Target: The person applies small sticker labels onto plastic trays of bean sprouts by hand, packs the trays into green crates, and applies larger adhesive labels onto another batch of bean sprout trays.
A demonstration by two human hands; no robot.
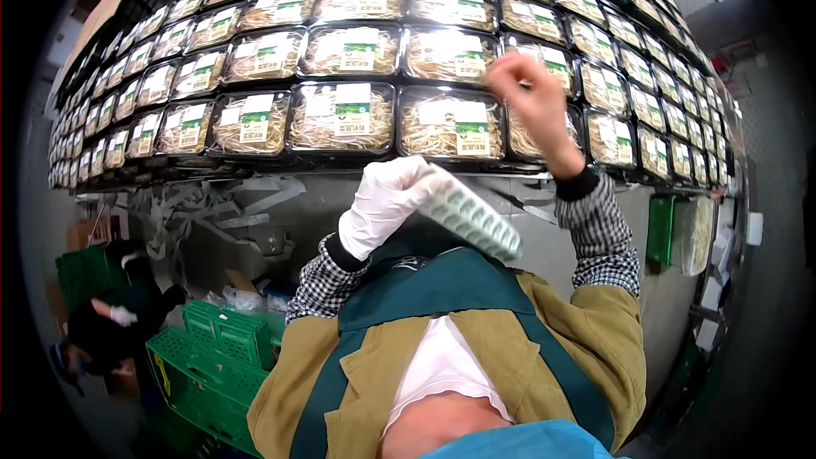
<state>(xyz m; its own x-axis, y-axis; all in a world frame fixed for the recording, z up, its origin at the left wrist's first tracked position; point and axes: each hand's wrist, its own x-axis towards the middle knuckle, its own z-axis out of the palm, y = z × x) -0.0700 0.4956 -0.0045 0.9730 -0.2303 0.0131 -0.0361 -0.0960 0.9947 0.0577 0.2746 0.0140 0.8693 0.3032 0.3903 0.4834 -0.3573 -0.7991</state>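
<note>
My left hand, in a white glove, grips one end of a sheet of stickers with rows of green oval shapes. The sheet slants down to the right in front of my apron. My bare right hand is raised over the front rows of packs, thumb and fingers curled into a pinch and slightly blurred. Anything between those fingertips is too small to make out. Beneath and beside it lie clear-lidded black trays of sprouts, such as this pack, with white and green labels.
Many more sprout packs fill the table in rows. Strips of torn tape or film lie below its front edge. Green crates stand at lower left, near another person. A green crate is at the right.
</note>
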